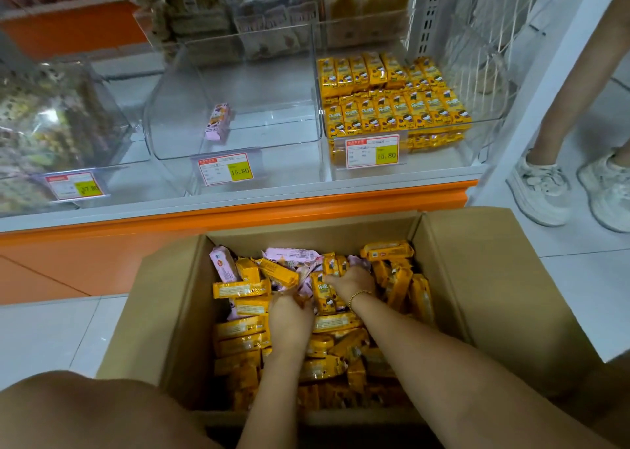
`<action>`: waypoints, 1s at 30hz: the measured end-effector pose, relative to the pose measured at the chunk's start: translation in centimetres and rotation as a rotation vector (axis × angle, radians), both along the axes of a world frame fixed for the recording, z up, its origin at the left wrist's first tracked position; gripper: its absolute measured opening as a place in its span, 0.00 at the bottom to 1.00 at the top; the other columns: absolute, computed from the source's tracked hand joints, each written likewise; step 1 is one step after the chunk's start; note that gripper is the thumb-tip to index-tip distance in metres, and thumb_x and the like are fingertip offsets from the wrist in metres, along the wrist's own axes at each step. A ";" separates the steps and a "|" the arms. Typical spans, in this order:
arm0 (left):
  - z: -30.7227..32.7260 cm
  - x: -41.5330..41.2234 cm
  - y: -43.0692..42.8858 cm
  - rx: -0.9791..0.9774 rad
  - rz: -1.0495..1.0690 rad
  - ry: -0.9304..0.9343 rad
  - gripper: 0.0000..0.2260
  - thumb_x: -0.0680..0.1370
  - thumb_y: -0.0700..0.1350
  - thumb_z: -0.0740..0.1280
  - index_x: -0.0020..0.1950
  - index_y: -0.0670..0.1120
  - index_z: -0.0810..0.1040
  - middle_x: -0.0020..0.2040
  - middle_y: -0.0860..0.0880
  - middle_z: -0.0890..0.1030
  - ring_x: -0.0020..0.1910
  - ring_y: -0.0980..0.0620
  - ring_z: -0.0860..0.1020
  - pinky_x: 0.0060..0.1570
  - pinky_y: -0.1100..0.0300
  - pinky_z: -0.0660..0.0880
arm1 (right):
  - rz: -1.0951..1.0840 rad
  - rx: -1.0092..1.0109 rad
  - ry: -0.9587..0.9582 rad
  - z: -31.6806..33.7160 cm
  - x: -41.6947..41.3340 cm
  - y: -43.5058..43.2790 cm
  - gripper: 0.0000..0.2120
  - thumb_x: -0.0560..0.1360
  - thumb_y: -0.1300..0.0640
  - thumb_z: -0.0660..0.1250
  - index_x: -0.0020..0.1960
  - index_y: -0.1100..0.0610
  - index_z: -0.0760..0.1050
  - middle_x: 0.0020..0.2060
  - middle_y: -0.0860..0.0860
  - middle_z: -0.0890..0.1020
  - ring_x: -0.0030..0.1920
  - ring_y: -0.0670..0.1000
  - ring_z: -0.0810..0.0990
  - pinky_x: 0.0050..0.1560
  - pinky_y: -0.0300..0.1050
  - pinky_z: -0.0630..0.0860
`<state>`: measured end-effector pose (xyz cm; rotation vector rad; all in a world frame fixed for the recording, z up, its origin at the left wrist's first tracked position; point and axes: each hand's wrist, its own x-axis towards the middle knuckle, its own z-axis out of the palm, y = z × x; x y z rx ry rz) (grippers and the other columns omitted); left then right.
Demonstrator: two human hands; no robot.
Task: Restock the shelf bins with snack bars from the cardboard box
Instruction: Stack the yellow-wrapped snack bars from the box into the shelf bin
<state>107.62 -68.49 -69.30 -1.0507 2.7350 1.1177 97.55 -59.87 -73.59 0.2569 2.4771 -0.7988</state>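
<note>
An open cardboard box (484,278) stands on the floor before the shelf, filled with yellow snack bars (240,290) and a few pink ones (291,256). Both hands are plunged into the pile. My left hand (289,315) is curled into the bars at the middle, fingertips hidden. My right hand (351,283), with a bead bracelet at the wrist, is closed around a yellow bar (324,293). On the shelf, the middle clear bin (235,142) holds one pink bar (220,121). The right bin (477,142) is packed with yellow bars (392,107).
A left bin (112,114) holds dark wrapped snacks. Price tags (225,168) hang on the bin fronts. An orange shelf edge (306,206) runs above the box. Another person's legs and white sneakers (542,189) stand at the right. My knee (85,411) is at lower left.
</note>
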 end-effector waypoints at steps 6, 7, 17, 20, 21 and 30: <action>1.5 -0.1 0.2 0.125 0.067 0.010 0.14 0.79 0.45 0.64 0.63 0.43 0.77 0.48 0.43 0.83 0.43 0.45 0.80 0.39 0.58 0.76 | 0.024 -0.084 -0.031 1.8 0.2 0.3 0.28 0.73 0.42 0.66 0.64 0.60 0.72 0.56 0.55 0.79 0.57 0.55 0.78 0.54 0.46 0.75; 1.9 -0.2 0.1 0.166 0.082 0.038 0.11 0.79 0.45 0.64 0.60 0.45 0.79 0.44 0.44 0.84 0.41 0.44 0.81 0.38 0.56 0.76 | 0.020 -0.136 -0.026 2.3 0.4 0.6 0.28 0.73 0.43 0.66 0.67 0.59 0.70 0.59 0.55 0.78 0.59 0.55 0.77 0.55 0.46 0.74; 9.2 -1.6 0.6 0.606 0.083 0.415 0.09 0.74 0.49 0.71 0.46 0.44 0.82 0.42 0.40 0.84 0.40 0.41 0.80 0.47 0.40 0.77 | 0.537 -0.442 0.421 11.7 1.0 5.0 0.32 0.68 0.52 0.74 0.69 0.45 0.68 0.61 0.46 0.70 0.61 0.47 0.67 0.61 0.42 0.68; 12.2 -1.9 0.7 0.576 0.057 0.553 0.04 0.72 0.48 0.73 0.40 0.49 0.84 0.37 0.46 0.84 0.39 0.45 0.80 0.47 0.44 0.78 | 0.549 -0.489 0.587 14.9 1.2 5.3 0.32 0.69 0.54 0.74 0.69 0.46 0.66 0.62 0.46 0.68 0.63 0.47 0.66 0.62 0.41 0.68; 13.1 -2.1 0.7 0.574 0.050 0.577 0.02 0.72 0.47 0.73 0.40 0.51 0.84 0.36 0.49 0.84 0.39 0.46 0.81 0.46 0.46 0.78 | 0.553 -0.494 0.637 15.9 1.3 5.3 0.32 0.69 0.55 0.74 0.69 0.47 0.66 0.62 0.46 0.67 0.63 0.47 0.66 0.62 0.40 0.68; 20.5 -5.7 0.0 0.787 -0.045 0.586 0.04 0.74 0.43 0.70 0.42 0.43 0.82 0.39 0.46 0.84 0.36 0.51 0.81 0.37 0.63 0.80 | 0.500 -0.414 0.964 22.2 0.1 8.3 0.33 0.69 0.58 0.73 0.71 0.51 0.66 0.62 0.45 0.67 0.56 0.36 0.64 0.54 0.18 0.60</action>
